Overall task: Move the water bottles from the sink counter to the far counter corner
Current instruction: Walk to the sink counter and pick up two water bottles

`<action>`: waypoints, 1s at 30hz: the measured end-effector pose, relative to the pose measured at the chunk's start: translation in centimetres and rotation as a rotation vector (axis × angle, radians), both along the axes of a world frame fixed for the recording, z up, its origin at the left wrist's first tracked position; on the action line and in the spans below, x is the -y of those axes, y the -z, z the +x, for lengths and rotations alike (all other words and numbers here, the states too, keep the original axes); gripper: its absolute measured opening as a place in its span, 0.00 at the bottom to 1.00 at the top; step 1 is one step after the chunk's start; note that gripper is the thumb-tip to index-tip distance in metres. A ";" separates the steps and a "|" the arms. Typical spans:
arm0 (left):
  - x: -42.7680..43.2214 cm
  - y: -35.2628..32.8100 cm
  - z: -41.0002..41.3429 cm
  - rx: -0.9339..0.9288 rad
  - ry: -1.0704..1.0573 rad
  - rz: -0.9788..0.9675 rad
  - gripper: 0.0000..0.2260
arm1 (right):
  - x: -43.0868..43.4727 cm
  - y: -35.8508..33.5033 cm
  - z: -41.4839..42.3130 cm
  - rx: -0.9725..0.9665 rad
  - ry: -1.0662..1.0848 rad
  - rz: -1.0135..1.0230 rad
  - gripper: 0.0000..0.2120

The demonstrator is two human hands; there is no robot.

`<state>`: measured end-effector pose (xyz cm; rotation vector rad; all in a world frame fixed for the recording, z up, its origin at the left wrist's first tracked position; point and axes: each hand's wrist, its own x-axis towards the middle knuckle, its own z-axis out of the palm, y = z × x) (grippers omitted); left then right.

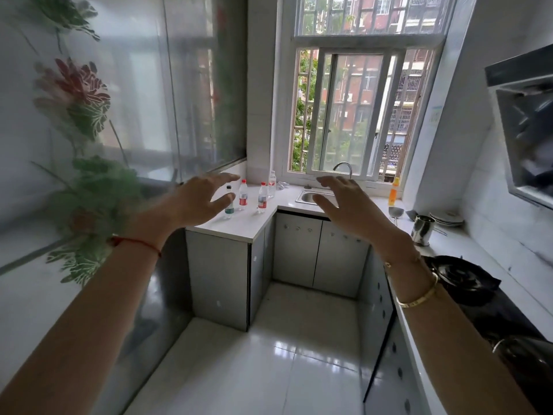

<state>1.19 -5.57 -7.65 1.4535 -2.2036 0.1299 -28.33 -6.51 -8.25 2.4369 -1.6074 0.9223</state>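
Note:
Several small water bottles stand on the white counter [239, 224] left of the sink [308, 196]: a dark-capped one [229, 205], two red-capped ones [243, 195] [262, 198], and a clear one [271, 184] near the wall corner. My left hand [199, 197] is stretched forward in the air, fingers spread, in front of the dark-capped bottle and holding nothing. My right hand [347, 203] is raised likewise, fingers spread, in front of the sink and empty. Both hands are well short of the counter.
A tap [344, 167] rises behind the sink under the window. An orange bottle [394, 191] stands right of the sink. On the right counter are a steel cup [421, 230], stacked plates [447, 218] and a gas stove [460, 278]. Tiled floor lies between the cabinets.

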 end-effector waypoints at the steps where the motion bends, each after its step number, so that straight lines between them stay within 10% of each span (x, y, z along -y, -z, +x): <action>1: 0.7 0.6 0.1 0.005 0.006 -0.001 0.21 | 0.7 0.5 0.1 -0.003 0.000 0.001 0.23; 30: 23.4 14.8 5.0 -0.111 0.150 0.175 0.22 | 20.5 13.3 4.2 0.035 0.093 0.221 0.21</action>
